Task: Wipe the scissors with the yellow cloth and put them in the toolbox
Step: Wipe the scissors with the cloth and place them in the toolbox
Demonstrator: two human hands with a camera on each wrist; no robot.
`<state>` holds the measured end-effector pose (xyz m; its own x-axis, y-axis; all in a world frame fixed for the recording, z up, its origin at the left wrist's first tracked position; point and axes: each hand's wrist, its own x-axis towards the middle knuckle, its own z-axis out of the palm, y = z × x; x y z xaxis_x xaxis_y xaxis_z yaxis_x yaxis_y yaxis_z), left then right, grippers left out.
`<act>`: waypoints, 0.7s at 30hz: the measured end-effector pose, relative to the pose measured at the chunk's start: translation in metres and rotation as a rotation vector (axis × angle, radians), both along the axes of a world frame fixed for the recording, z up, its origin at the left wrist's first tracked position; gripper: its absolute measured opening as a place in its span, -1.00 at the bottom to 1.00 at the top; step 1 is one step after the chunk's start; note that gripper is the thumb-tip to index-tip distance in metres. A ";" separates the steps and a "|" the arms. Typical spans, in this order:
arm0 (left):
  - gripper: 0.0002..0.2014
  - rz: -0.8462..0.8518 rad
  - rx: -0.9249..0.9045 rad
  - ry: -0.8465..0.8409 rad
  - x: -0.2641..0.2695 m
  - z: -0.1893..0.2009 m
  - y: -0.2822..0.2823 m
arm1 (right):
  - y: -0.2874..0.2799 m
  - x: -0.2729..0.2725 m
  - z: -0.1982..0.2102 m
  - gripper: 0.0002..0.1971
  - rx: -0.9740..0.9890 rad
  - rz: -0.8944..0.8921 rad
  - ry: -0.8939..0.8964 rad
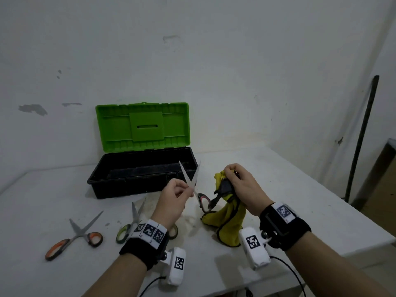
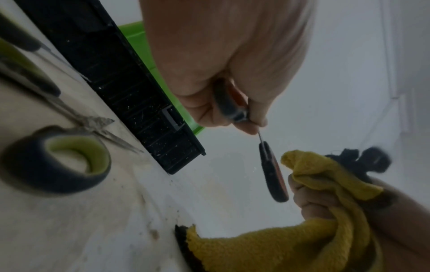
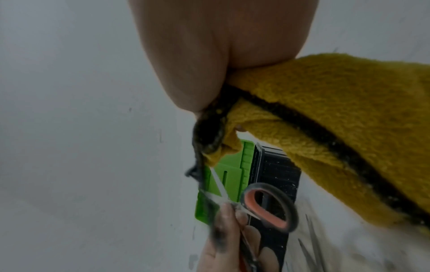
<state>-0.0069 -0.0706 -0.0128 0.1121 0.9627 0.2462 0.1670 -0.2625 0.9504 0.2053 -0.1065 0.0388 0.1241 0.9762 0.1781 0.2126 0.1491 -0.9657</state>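
Observation:
Red-and-black-handled scissors (image 1: 192,183) are held above the table with the blades spread and pointing up. My left hand (image 1: 188,190) pinches them near the pivot. My right hand (image 1: 232,175) grips the yellow cloth (image 1: 227,219), bunched around one handle; the rest of the cloth hangs down to the table. The other handle (image 3: 270,204) hangs free. The left wrist view shows that handle (image 2: 272,171) beside the cloth (image 2: 325,185). The toolbox (image 1: 120,185), a black base with its green lid (image 1: 143,125) raised, stands open just behind the hands.
Orange-handled scissors (image 1: 75,236) lie at the front left of the white table (image 1: 300,200). Green-handled scissors (image 1: 132,221) lie partly under my left wrist. A dark pole (image 1: 362,136) leans on the wall at the right, past the table's edge.

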 end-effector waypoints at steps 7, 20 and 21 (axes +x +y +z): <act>-0.87 -0.049 -0.120 0.011 -0.004 -0.002 0.004 | -0.004 -0.004 0.002 -0.67 -0.081 0.193 0.063; -0.88 -0.131 -0.157 -0.111 -0.012 0.003 -0.011 | 0.001 -0.040 -0.002 -0.81 0.300 0.147 -0.605; -0.88 -0.123 -0.151 -0.110 -0.013 0.003 -0.011 | 0.001 -0.042 -0.004 -0.79 0.329 0.115 -0.643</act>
<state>-0.0194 -0.0819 -0.0094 0.2111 0.9704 0.1171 0.0359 -0.1274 0.9912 0.1633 -0.1052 0.0348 -0.2035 0.8604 0.4672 0.6884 0.4651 -0.5566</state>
